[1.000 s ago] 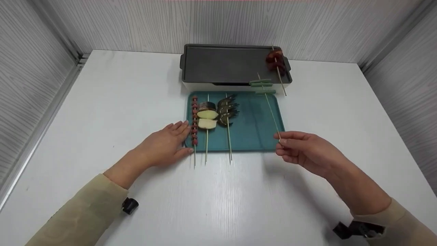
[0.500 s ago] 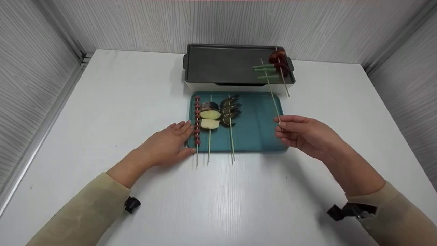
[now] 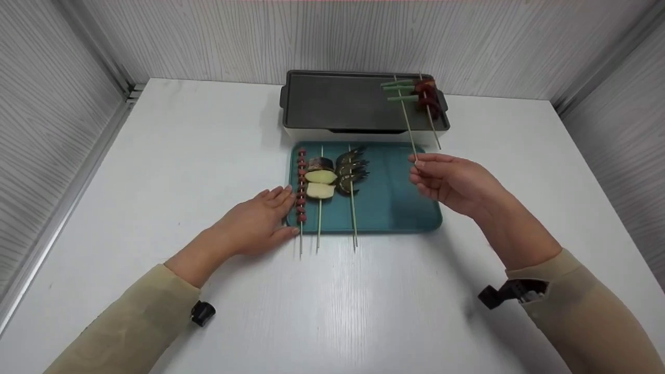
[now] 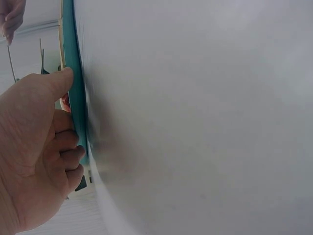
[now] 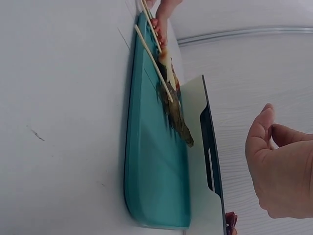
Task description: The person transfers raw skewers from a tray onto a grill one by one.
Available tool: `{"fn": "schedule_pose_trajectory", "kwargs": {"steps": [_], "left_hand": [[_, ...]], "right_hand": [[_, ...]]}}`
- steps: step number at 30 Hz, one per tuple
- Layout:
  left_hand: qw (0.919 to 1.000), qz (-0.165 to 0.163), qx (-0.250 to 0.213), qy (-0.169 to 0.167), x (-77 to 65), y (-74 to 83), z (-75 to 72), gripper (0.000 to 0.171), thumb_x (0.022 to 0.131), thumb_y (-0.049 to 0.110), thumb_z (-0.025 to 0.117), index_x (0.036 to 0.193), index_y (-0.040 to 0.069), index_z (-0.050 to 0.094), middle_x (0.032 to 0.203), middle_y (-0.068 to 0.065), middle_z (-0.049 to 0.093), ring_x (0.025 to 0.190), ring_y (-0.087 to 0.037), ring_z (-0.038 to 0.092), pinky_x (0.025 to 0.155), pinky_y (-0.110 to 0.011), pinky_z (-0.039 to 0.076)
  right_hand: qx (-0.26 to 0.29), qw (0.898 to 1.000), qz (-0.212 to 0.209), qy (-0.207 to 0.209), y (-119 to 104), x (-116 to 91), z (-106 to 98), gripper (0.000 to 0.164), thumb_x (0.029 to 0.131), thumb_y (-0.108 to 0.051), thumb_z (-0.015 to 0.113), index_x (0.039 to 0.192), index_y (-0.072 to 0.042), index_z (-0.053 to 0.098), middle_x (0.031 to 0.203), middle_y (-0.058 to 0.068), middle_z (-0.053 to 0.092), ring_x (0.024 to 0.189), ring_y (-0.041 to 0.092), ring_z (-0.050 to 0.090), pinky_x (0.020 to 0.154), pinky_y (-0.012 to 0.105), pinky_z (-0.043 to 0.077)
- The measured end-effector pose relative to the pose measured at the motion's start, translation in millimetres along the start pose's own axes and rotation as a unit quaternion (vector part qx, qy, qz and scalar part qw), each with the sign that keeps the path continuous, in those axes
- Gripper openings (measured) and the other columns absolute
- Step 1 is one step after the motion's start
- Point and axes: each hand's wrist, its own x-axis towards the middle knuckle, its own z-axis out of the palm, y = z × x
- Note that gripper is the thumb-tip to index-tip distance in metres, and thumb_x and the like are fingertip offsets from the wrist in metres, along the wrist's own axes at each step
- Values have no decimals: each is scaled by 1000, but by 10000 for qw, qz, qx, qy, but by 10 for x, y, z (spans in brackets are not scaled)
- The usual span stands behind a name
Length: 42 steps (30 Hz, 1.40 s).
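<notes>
My right hand (image 3: 460,184) pinches the lower end of a bamboo skewer of long green vegetable pieces (image 3: 402,98). The green pieces overlap the right part of the black griddle plate (image 3: 337,101), beside a dark red skewer (image 3: 427,106) that lies there with its stick past the front edge. My left hand (image 3: 254,221) rests at the left rim of a teal tray (image 3: 397,189), fingers extended; the left wrist view shows the thumb (image 4: 61,81) on the rim. On the tray lie a skewer of small red pieces (image 3: 301,179), one of thick slices (image 3: 320,191) and one of shrimp (image 3: 351,169).
The griddle's pale base (image 3: 311,133) stands right behind the tray. Skewer ends stick out over the tray's front rim. A white table (image 3: 332,306) carries everything, with grained panels (image 3: 208,41) behind and at both sides.
My right hand has moved forward and slightly left, carrying the green vegetable skewer from over the tray to over the griddle plate. My left hand has stayed at the tray's left rim.
</notes>
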Motion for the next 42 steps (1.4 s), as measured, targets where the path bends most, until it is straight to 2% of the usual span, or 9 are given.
{"fn": "schedule_pose_trajectory", "kwargs": {"steps": [9, 19, 28, 31, 37, 42], "left_hand": [[10000, 24, 58, 56, 6, -29, 31, 79, 112, 51, 46, 163, -7, 29, 172, -22, 21, 160, -38, 20, 131, -51, 18], [10000, -30, 65, -7, 25, -31, 31, 79, 111, 50, 49, 164, -6, 29, 173, -21, 21, 160, -37, 21, 131, -50, 19], [10000, -21, 50, -46, 27, -12, 22, 80, 111, 50, 49, 164, -7, 28, 172, -22, 21, 160, -38, 20, 131, -51, 18], [10000, -4, 58, -33, 23, -11, 22, 80, 111, 50, 48, 164, -7, 28, 172, -22, 21, 160, -38, 20, 131, -52, 19], [10000, 7, 69, -9, 18, -12, 27, 79, 111, 50, 48, 164, -7, 28, 173, -22, 21, 160, -37, 20, 131, -51, 18], [9999, 31, 100, 36, 10, -6, 31, 79, 112, 49, 48, 163, -7, 29, 172, -22, 22, 160, -38, 21, 131, -51, 19]], "right_hand": [[142, 9998, -45, 149, -71, 269, -47, 40, 110, -11, 58, 147, 2, 48, 97, 6, 72, 88, 12, 70, 79, 21, 59], [455, 9981, 2, 404, -52, 541, -75, 24, 109, -10, 60, 131, 0, 61, 96, 9, 70, 85, 15, 69, 76, 23, 60], [613, 9960, 147, 628, -12, 696, -59, 23, 108, -11, 63, 129, -1, 65, 98, 9, 71, 86, 15, 70, 76, 24, 61], [688, 9954, 185, 632, -5, 733, -59, 26, 108, -10, 63, 132, 0, 64, 97, 9, 72, 86, 15, 70, 76, 24, 61], [786, 9939, 231, 740, -7, 779, -43, 43, 107, -10, 64, 148, 2, 54, 97, 9, 72, 85, 15, 70, 77, 26, 61], [884, 9929, 241, 760, -9, 807, -70, 44, 107, -10, 64, 148, 1, 55, 98, 8, 72, 86, 15, 71, 77, 26, 61]]}}
